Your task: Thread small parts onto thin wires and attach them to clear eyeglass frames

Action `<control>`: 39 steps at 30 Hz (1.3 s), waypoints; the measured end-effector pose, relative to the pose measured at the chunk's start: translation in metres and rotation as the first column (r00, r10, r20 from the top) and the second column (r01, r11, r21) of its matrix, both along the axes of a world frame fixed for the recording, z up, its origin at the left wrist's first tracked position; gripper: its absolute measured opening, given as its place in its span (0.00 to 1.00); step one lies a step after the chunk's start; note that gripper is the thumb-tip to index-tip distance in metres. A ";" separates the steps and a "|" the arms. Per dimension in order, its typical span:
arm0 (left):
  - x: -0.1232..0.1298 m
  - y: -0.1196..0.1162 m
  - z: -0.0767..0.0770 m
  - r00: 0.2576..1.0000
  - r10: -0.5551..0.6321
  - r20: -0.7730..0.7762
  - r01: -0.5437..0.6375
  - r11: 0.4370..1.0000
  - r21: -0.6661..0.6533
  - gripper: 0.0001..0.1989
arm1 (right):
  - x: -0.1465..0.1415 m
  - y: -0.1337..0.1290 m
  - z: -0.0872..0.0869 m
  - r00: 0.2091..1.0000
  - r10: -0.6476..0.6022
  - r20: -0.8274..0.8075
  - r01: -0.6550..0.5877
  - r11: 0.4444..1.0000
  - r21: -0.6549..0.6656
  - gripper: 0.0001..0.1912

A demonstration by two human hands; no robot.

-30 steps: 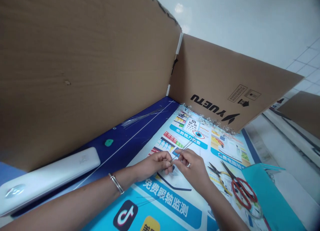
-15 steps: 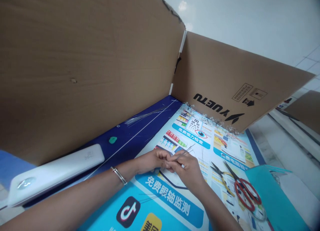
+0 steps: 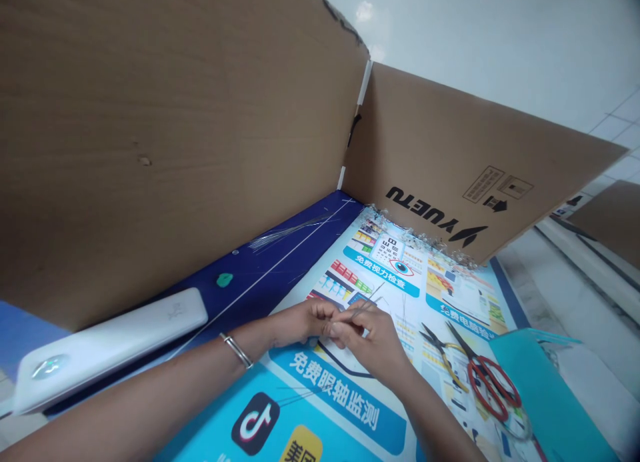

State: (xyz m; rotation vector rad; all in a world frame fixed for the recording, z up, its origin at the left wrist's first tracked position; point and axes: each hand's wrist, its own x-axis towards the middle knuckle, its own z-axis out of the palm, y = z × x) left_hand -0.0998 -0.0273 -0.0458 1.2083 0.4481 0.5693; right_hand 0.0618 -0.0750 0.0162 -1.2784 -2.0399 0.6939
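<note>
In the head view, my left hand (image 3: 309, 322) and my right hand (image 3: 375, 339) meet fingertip to fingertip above a printed poster sheet (image 3: 320, 442). Thin dark wires (image 3: 369, 305) stick out up and to the right from between the right fingers and thumb. My left fingers are pinched against the same spot, and the wire ends there are hidden by the fingertips. Below the hands, a few loose thin wires (image 3: 305, 394) lie on the poster. More straight wires (image 3: 287, 234) rest in a bundle on the dark blue strip at the back.
Cardboard panels (image 3: 175, 115) stand at the left and back. Clear beaded bits (image 3: 425, 239) line the back panel's foot. At right lie red-handled scissors (image 3: 493, 389), yellow-handled pliers (image 3: 450, 359) and a teal folder (image 3: 545, 395). A white oblong device (image 3: 115, 345) sits left, near a green blob (image 3: 225, 280).
Both hands stay at the same place. The right fingers and the wires between them have shifted slightly, and the view has moved a little.
</note>
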 end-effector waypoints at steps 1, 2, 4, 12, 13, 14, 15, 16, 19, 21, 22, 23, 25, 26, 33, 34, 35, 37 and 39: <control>0.000 0.000 0.001 1.000 -0.013 0.007 0.013 1.000 0.003 0.10 | 0.000 0.000 0.003 1.000 0.002 0.003 -0.002 1.000 0.014 0.05; 0.000 0.001 0.002 1.000 -0.027 0.013 0.027 1.000 0.005 0.11 | 0.000 -0.001 0.006 1.000 0.004 0.004 -0.004 1.000 0.031 0.06; 0.000 0.002 0.002 0.998 -0.055 0.021 0.055 0.998 0.003 0.13 | 0.000 -0.001 0.011 1.000 0.010 0.004 -0.011 0.998 0.066 0.07; -0.003 0.006 -0.007 0.999 -0.022 -0.044 0.024 0.999 0.049 0.12 | -0.003 0.003 0.000 0.999 0.039 0.022 -0.040 0.999 0.032 0.15; -0.004 0.006 -0.007 0.998 -0.010 -0.061 0.014 0.999 0.052 0.12 | -0.003 0.003 -0.003 0.999 0.041 0.030 -0.042 0.999 0.020 0.15; -0.004 0.005 -0.008 0.997 -0.003 -0.072 0.007 0.998 0.057 0.12 | -0.004 0.004 -0.004 0.998 0.042 0.038 -0.042 0.999 0.008 0.15; -0.004 0.005 -0.008 0.997 -0.001 -0.078 0.006 0.998 0.062 0.12 | -0.004 0.004 -0.005 0.998 0.043 0.045 -0.044 0.999 -0.001 0.15; -0.004 0.005 -0.008 0.997 -0.003 -0.080 0.008 0.998 0.067 0.11 | -0.003 0.005 -0.005 0.998 0.043 0.051 -0.042 0.999 -0.006 0.16; -0.004 0.006 -0.006 0.997 -0.017 -0.075 0.024 0.996 0.082 0.11 | -0.002 0.004 0.000 0.997 0.038 0.071 -0.036 0.999 -0.025 0.11; -0.003 0.007 -0.005 0.997 -0.035 -0.065 0.041 0.995 0.089 0.11 | -0.002 0.002 0.006 0.998 0.028 0.061 -0.027 0.999 -0.028 0.06; -0.003 0.007 -0.005 0.997 -0.049 -0.052 0.054 0.995 0.087 0.11 | -0.002 0.001 0.010 0.999 0.019 0.047 -0.019 1.000 -0.016 0.08; -0.003 0.008 -0.005 0.998 -0.063 -0.032 0.065 0.995 0.079 0.11 | -0.001 0.000 0.013 0.999 0.011 0.031 -0.011 1.000 0.006 0.09; -0.003 0.008 -0.006 0.997 -0.082 0.014 0.081 0.995 0.049 0.11 | -0.001 -0.002 0.017 1.000 0.003 0.005 -0.003 0.998 0.068 0.08; -0.002 0.008 -0.007 0.995 -0.089 0.036 0.088 0.996 0.033 0.11 | -0.001 -0.003 0.018 1.000 0.004 -0.001 -0.004 0.996 0.095 0.09; -0.002 0.008 -0.006 0.989 -0.105 0.104 0.103 0.994 0.028 0.09 | -0.001 -0.002 0.020 0.996 0.063 -0.065 -0.055 0.991 0.121 0.17; -0.002 0.008 -0.005 0.989 -0.103 0.102 0.100 0.995 0.031 0.09 | -0.001 -0.002 0.020 0.995 0.062 -0.079 -0.052 0.992 0.116 0.18; -0.002 0.008 -0.005 0.990 -0.100 0.100 0.097 0.995 0.031 0.09 | -0.001 -0.001 0.021 0.994 0.057 -0.090 -0.047 0.993 0.112 0.18; -0.001 0.007 -0.004 0.990 -0.095 0.101 0.093 0.995 0.026 0.09 | -0.002 -0.001 0.022 0.993 0.053 -0.101 -0.043 0.994 0.105 0.18; 0.000 0.006 -0.004 0.990 -0.093 0.109 0.092 0.996 0.015 0.09 | -0.003 -0.002 0.022 0.993 0.059 -0.105 -0.047 0.993 0.105 0.18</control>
